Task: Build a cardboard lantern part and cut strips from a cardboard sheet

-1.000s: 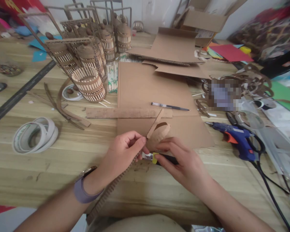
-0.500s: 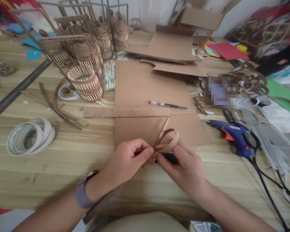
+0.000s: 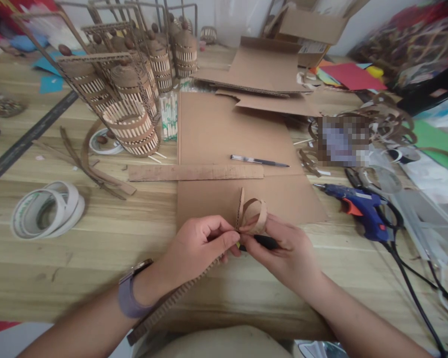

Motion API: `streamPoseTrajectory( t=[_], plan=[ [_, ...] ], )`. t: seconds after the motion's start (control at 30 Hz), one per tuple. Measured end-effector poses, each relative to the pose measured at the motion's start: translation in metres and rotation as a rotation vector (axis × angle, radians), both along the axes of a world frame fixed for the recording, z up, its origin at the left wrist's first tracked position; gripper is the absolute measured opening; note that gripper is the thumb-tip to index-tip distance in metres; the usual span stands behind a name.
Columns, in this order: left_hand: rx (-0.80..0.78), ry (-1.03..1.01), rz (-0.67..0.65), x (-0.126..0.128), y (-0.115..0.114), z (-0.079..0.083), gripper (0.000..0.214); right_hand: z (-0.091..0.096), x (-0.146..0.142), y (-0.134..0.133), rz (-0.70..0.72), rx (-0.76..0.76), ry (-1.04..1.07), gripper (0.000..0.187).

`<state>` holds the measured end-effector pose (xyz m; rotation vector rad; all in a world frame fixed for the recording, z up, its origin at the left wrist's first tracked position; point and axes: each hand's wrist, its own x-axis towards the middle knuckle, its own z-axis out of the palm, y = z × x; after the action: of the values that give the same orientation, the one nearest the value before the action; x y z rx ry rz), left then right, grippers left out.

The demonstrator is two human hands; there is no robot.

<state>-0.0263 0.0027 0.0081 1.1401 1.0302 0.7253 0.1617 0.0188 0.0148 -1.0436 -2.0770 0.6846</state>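
Note:
Both my hands meet over the front of the table, working on a cardboard strip (image 3: 179, 293). My left hand (image 3: 205, 243) pinches the strip, whose ridged length trails below my left forearm while its short end stands up beyond the fingers. My right hand (image 3: 283, 243) is closed on a curled paper strip (image 3: 261, 219) that loops above its fingertips. The fingertips of both hands touch where the strips meet. Under my right hand lies a black tool handle (image 3: 265, 242), mostly hidden. Just beyond, a flat cardboard sheet (image 3: 209, 199) bears a cardboard ruler-like strip (image 3: 197, 172) and a pen (image 3: 259, 161).
A blue glue gun (image 3: 358, 199) with its cord lies at right. Tape rolls (image 3: 47, 211) rest at left. Several stick-and-cardboard lanterns (image 3: 132, 132) stand at back left, near loose brown strips (image 3: 89, 174). Cardboard pieces (image 3: 265, 64) are stacked at the back.
The short upright end of the cardboard strip has swung left to stand nearly vertical. The paper loop has shifted slightly left with my right hand.

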Motion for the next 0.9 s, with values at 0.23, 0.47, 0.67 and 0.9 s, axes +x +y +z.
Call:
streamPoseTrajectory(
  t=[0.23, 0.47, 0.67, 0.9],
  plan=[
    [-0.015, -0.008, -0.006, 0.000, -0.001, -0.001, 0.023, -0.003, 0.000, 0.000, -0.042, -0.053, 0.038, 0.014],
    [0.012, 0.003, -0.014, 0.001, -0.001, 0.001, 0.021, -0.004, -0.006, -0.007, -0.136, -0.021, 0.012, 0.016],
    [0.016, 0.003, -0.046, 0.001, -0.002, 0.003, 0.019, -0.007, -0.006, -0.009, -0.187, -0.047, 0.016, 0.014],
    [0.006, -0.006, -0.054, 0.000, -0.002, 0.005, 0.016, -0.010, -0.002, -0.006, -0.117, -0.304, 0.165, 0.016]
  ],
)
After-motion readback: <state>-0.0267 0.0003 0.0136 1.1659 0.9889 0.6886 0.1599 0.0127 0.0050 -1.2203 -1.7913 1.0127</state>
